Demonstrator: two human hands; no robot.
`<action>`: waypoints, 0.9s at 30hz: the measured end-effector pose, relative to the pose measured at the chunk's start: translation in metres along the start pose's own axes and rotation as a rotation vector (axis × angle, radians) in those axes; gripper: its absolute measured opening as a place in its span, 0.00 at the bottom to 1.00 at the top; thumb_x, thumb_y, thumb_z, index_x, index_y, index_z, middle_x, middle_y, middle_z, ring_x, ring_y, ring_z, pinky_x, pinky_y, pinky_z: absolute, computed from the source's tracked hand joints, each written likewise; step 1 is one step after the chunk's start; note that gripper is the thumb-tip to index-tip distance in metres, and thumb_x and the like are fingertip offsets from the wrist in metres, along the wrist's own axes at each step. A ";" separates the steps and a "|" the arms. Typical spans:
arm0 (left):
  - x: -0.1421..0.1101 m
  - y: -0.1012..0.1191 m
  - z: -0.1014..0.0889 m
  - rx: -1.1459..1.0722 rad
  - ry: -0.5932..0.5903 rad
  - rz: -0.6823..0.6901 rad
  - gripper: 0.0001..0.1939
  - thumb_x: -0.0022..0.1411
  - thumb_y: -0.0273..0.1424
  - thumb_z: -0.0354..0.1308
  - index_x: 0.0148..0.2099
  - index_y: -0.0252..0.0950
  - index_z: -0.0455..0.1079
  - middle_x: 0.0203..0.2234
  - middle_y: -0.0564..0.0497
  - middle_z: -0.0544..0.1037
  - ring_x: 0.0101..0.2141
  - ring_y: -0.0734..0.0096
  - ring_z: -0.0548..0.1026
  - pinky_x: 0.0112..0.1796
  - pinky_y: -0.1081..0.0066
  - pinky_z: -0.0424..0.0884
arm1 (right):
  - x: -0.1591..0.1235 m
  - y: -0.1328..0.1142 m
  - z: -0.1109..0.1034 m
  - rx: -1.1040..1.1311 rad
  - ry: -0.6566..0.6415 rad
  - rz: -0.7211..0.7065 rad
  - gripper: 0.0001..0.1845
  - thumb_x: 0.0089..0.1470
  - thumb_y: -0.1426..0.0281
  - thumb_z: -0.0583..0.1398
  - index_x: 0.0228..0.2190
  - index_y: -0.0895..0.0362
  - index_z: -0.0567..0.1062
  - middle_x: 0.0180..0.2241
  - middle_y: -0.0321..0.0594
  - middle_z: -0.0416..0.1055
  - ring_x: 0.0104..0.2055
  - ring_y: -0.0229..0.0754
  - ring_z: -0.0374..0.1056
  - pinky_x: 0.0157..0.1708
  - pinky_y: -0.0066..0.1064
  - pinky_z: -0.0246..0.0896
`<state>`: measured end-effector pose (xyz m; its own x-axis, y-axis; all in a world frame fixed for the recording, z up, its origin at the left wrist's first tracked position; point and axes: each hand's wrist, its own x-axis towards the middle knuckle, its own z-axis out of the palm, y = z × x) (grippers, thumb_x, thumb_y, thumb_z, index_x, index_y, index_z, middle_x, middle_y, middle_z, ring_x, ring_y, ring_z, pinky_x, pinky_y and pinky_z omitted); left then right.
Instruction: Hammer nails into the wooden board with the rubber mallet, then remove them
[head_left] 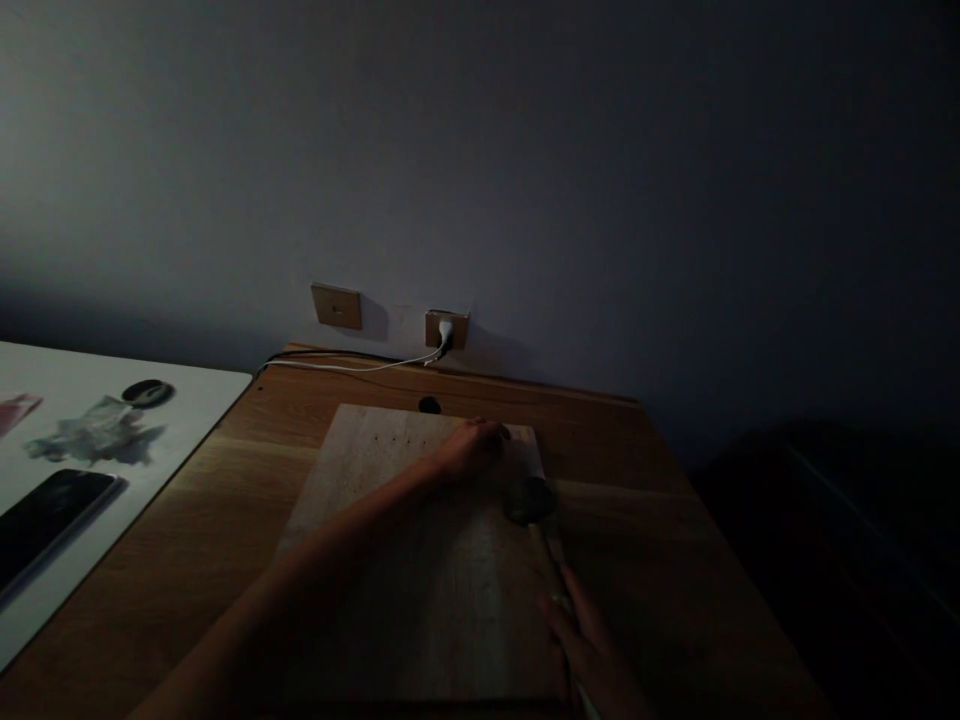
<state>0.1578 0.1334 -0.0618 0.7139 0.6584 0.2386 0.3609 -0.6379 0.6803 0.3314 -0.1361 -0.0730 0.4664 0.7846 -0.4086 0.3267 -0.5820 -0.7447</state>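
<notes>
A pale wooden board point(442, 560) lies on the brown table. Near its far right corner rests my left hand point(471, 448), fingers closed in a pinch; whatever is between the fingertips is too small and dark to make out. Wrapped round a light wooden handle, my right hand point(589, 640) holds a hammer point(529, 502) with a thick dark head. That head hovers over or rests at the board's right side, just nearer than the left hand; which of the two I cannot tell. Several small dark dots point(399, 440) run in a row along the board's far edge, left of my left hand.
The wooden table point(247, 490) meets a wall with two outlet plates point(337, 307). A white cable point(360, 368) runs along the back edge. On the white table point(202, 400) at left lie a phone point(56, 520), crumpled plastic point(97, 432) and a black roll point(148, 392).
</notes>
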 end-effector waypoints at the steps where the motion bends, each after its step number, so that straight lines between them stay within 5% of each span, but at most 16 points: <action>1: 0.000 0.001 0.000 0.004 -0.003 0.003 0.17 0.60 0.24 0.59 0.51 0.37 0.74 0.43 0.48 0.81 0.47 0.63 0.76 0.48 0.68 0.72 | 0.000 -0.002 0.001 -0.004 0.010 0.001 0.48 0.45 0.32 0.58 0.56 0.52 0.73 0.56 0.49 0.73 0.59 0.55 0.68 0.52 0.39 0.68; 15: 0.002 -0.002 0.003 0.017 -0.028 0.002 0.19 0.58 0.24 0.60 0.52 0.39 0.73 0.45 0.48 0.80 0.47 0.62 0.77 0.51 0.66 0.71 | -0.004 -0.012 0.006 0.047 0.001 -0.030 0.44 0.47 0.37 0.60 0.57 0.50 0.73 0.38 0.44 0.79 0.40 0.51 0.76 0.36 0.38 0.74; 22: 0.002 -0.005 0.005 -0.024 -0.003 0.018 0.17 0.58 0.23 0.61 0.51 0.37 0.73 0.45 0.47 0.80 0.46 0.63 0.78 0.49 0.66 0.72 | -0.002 -0.008 0.010 0.047 0.019 -0.014 0.50 0.43 0.32 0.59 0.57 0.52 0.73 0.53 0.48 0.75 0.47 0.52 0.75 0.45 0.40 0.73; 27: 0.001 -0.009 0.008 -0.025 0.003 0.031 0.16 0.60 0.25 0.61 0.51 0.37 0.73 0.45 0.47 0.80 0.47 0.63 0.77 0.51 0.65 0.71 | -0.002 -0.009 0.011 0.064 -0.028 -0.013 0.48 0.47 0.34 0.57 0.58 0.54 0.71 0.41 0.44 0.79 0.38 0.48 0.76 0.36 0.36 0.74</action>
<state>0.1603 0.1371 -0.0736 0.7225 0.6396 0.2625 0.3232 -0.6481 0.6895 0.3182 -0.1304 -0.0712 0.4392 0.7983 -0.4121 0.2789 -0.5572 -0.7821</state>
